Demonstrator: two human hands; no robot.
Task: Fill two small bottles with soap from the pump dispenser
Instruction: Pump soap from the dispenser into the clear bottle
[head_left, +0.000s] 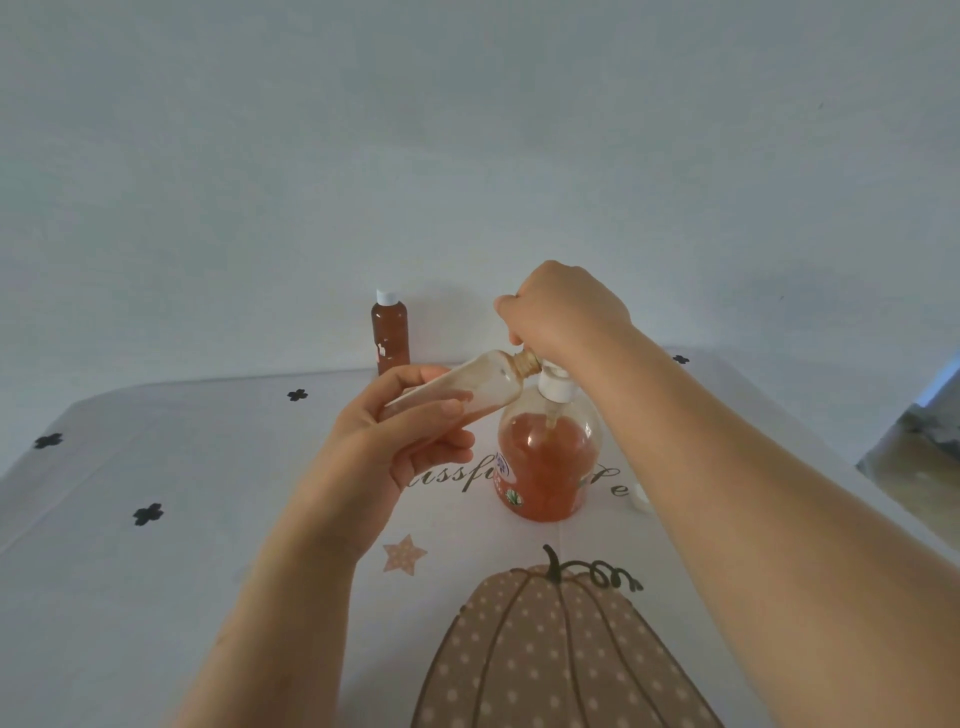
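My right hand (566, 306) is curled over the dispenser (545, 457) pump head, my left hand (395, 431) grips the open bottle (457, 389) tilted to the spout, barely filled I judge, and the capped bottle (389, 332) behind looks full: half done.

Bare forearms (753, 493), bare left hand (400, 436) and right hand (563, 312), short nails.

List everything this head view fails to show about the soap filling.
All in the head view:
- Spout of the pump dispenser: hidden under the right hand and its grip.
- Soap flow into the small bottle held by the left hand: its mouth meets the right hand, so unseen.
- White cap: partly behind the right forearm.
- Dispenser label: too blurred to read.
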